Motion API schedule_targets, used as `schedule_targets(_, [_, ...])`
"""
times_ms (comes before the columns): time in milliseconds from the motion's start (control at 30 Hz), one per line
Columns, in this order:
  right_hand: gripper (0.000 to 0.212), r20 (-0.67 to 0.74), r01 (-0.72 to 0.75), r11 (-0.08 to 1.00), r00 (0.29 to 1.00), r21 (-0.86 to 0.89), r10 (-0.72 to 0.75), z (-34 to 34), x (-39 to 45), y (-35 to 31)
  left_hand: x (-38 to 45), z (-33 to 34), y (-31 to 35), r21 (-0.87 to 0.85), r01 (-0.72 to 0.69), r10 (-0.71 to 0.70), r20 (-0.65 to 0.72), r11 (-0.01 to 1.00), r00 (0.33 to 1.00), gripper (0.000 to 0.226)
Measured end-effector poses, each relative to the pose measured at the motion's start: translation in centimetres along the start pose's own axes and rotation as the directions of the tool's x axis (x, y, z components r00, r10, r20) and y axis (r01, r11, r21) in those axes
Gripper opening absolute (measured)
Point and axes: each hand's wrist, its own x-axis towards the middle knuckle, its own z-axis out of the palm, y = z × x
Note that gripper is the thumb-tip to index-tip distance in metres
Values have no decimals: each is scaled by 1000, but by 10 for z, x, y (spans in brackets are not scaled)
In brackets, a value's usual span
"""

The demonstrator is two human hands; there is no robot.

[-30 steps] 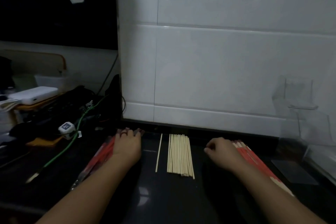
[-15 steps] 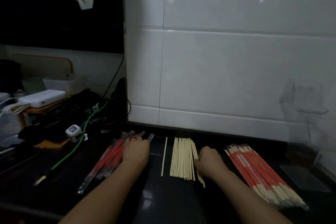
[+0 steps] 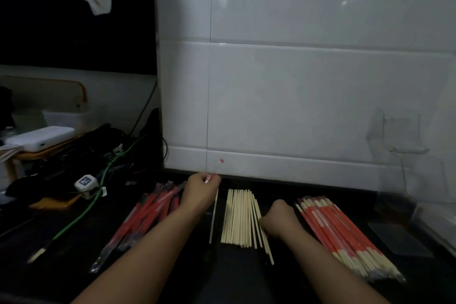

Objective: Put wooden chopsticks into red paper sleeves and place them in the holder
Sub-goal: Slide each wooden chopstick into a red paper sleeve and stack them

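Bare wooden chopsticks (image 3: 238, 216) lie side by side at centre (one stray (image 3: 213, 217) just left); empty red sleeves (image 3: 148, 212) lie left, sleeved pairs (image 3: 340, 232) right; clear holder (image 3: 399, 136) far right.

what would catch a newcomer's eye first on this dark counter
Probably the bright red: a fan of sleeved chopsticks at the right and a pile of red sleeves at the left. Between them lies a pale row of bare chopsticks, with the right hand at its edge and the left hand lifting a sleeve.

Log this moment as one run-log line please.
left hand: pinching a sleeve | right hand: on bare chopsticks | filled sleeves: piled at right | holder: none placed yet
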Motion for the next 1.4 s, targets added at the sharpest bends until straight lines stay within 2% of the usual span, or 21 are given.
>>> schedule_targets(67, [18, 12, 17, 1000, 1000, -8, -17, -3, -4, -2, -6, 5, 10, -57, -33, 38, 91, 998, 995, 27])
schedule_targets(167, [12, 73, 42, 999, 996, 0, -42, -8, -10, -5, -12, 14, 23, -124, -76, 91, 118, 989, 989, 34])
schedule_targets(267, [16, 150, 94, 996, 984, -5, -92, -15, -20, -3, -16, 18, 36, -217, -76, 109, 142, 973, 984, 26])
schedule_targets(400, [32, 243, 208, 973, 953, -104, -178, -29, -43, 2, -19, 15, 53, -386, -80, 133, 110, 919, 985, 18])
schedule_targets(467, [45, 290, 214, 962, 944, -169, -160, -32, -53, 7, -21, 15, 60, -392, -107, 150, 82, 914, 985, 16])
schedule_targets(533, [48, 303, 184, 954, 947, -239, -106, -33, -60, 10, -22, 16, 66, -415, -103, 137, 54, 904, 989, 15])
schedule_targets(667, [25, 243, 162, 946, 966, -282, -93, -32, -65, 12, -23, 20, 76, -532, -17, 49, 46, 846, 998, 15])
schedule_targets(800, [35, 236, 139, 940, 970, -312, -65, -35, -64, 10, -28, 22, 78, -567, 28, 16, 73, 823, 997, 17])
schedule_targets(1000, [48, 182, 75, 920, 983, -385, -5, -35, -61, 10, -31, 26, 70, -537, 52, 6, 104, 842, 995, 18])
schedule_targets(1100, [40, 98, 53, 924, 995, -378, -17, -34, -62, 13, -34, 26, 69, -523, 41, 33, 131, 851, 991, 17])
schedule_targets(1200, [25, -83, 70, 910, 990, -409, -113, -50, -64, 11, -35, 25, 68, -534, 45, 55, 169, 844, 984, 19])
schedule_targets(1267, [20, -205, 92, 944, 965, -317, -163, -64, -57, 9, -35, 24, 67, -535, 42, 68, 184, 844, 981, 22])
schedule_targets(1333, [11, -306, 205, 979, 931, -17, -200, -76, -44, 9, -35, 23, 65, -527, 34, 77, 188, 849, 979, 24])
schedule_targets(1400, [6, -433, 338, 902, 879, 268, -200, -91, -33, 6, -34, 22, 65, -505, 27, 85, 198, 863, 976, 26])
